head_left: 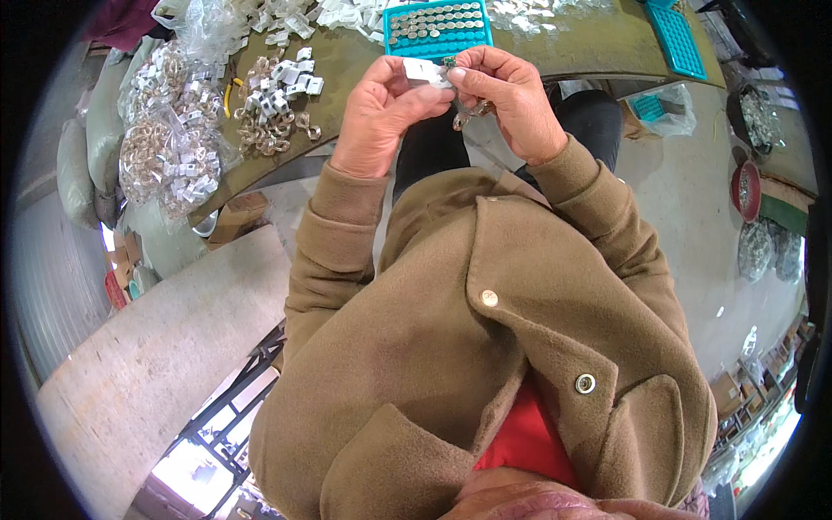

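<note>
Both hands meet above the table's near edge. My left hand (374, 120) is closed, pinching a small white plastic housing (422, 71) between thumb and fingers. My right hand (517, 97) is closed too, its thumb and forefinger on a tiny green circuit board (450, 61) at the housing's right side. Below the right fingers dangles a clear brownish coiled cord (472, 114); whether it joins the housing is hidden. Just beyond the hands lies a teal tray (468, 42) holding rows of round silver button cells.
Left on the table (347, 62) are a heap of white housings with coiled cords (282, 97), yellow-handled pliers (228, 97) and a stuffed clear bag (169, 143). White parts (351, 13) lie at the back. Another teal tray (676, 39) sits far right; a red bowl (745, 189) stands beyond.
</note>
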